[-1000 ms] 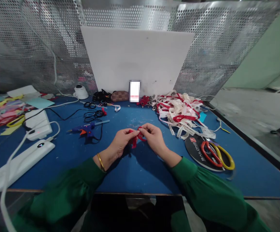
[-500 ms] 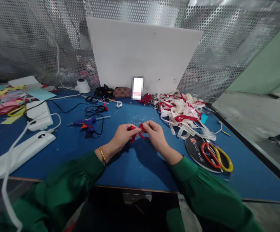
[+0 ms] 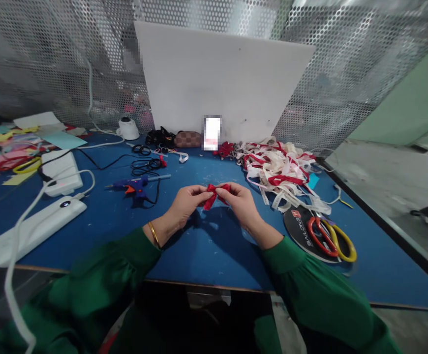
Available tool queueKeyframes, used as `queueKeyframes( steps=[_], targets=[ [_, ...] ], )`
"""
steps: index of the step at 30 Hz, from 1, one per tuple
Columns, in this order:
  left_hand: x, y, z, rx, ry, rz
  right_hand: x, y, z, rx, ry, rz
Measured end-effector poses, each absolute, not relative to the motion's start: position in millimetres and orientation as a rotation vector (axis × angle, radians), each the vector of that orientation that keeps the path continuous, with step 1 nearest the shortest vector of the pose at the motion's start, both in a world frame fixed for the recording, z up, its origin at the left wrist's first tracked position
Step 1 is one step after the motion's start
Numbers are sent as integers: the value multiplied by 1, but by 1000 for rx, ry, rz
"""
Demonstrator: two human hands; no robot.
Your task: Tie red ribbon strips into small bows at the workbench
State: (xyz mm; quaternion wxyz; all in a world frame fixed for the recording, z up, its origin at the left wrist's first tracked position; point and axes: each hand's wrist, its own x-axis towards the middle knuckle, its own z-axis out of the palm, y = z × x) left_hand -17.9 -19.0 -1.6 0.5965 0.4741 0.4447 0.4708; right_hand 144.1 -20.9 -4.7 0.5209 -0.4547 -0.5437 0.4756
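A red ribbon bow [image 3: 210,198] is held above the middle of the blue table [image 3: 214,260]. My left hand [image 3: 189,201] pinches its left side between thumb and fingers. From the right, my right hand [image 3: 238,200] grips the other side the same way. One tail of the ribbon hangs down between the two hands; the fingertips hide part of the loops. A blue glue gun [image 3: 135,187] lies to the left of my left hand. Beyond my right hand spreads a heap of white, pink and red ribbons [image 3: 276,164].
Red- and yellow-handled scissors [image 3: 332,238] rest on a black round pad [image 3: 298,231] at the right. A white power bank or strip [image 3: 33,231] with cables lies left. A white board [image 3: 221,78] stands behind a bright phone [image 3: 211,133]. Coloured scraps [image 3: 11,152] cover the far left.
The red ribbon has turned in my fingers and its bow shape now shows more plainly. Both hands stay close together, with the fingertips slightly shifted. The camera view has moved slightly.
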Motion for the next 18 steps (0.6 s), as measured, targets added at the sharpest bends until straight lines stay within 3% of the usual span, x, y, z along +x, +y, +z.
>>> queueKeyframes(
  steps=[9, 18],
  targets=[
    [-13, -20, -5, 1440, 1132, 1158, 142, -21, -12, -1138, -1117, 1214],
    [-14, -18, -8, 1238, 992, 1088, 143, -23, -5, -1095, -1109, 1227]
  ],
)
